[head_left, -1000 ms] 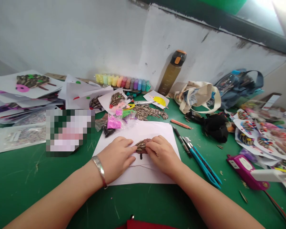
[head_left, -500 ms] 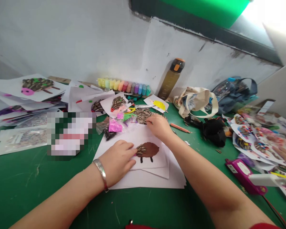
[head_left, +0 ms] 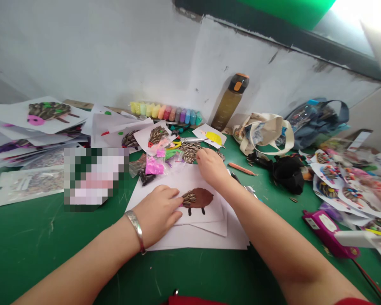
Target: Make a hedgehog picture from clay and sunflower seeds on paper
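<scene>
My left hand point(head_left: 161, 215) lies with its fingers spread on a sheet of white paper point(head_left: 209, 217), covering the left end of a brown hedgehog shape point(head_left: 203, 198). Striped sunflower seeds point(head_left: 188, 198) overlap on the shape's left part, and two short black legs stick out below. Beyond the paper is a loose pile of sunflower seeds point(head_left: 189, 151). At the pile's near right edge, my right hand point(head_left: 212, 166) has its fingers pinched together; whatever may be between the fingertips is hidden.
Small plastic bags of coloured clay point(head_left: 155, 165) and an orange pencil point(head_left: 242, 169) lie near the pile. Behind stand a bottle point(head_left: 227, 106) and a cloth bag point(head_left: 262, 131). Finished sheets point(head_left: 12, 114) are stacked left. At right are a magenta device point(head_left: 325, 233) and another person's blurred hand.
My right hand has shifted slightly at the seed pile, its fingers drawn closer together. My left hand stays on the paper. The whole view has shifted a little.
</scene>
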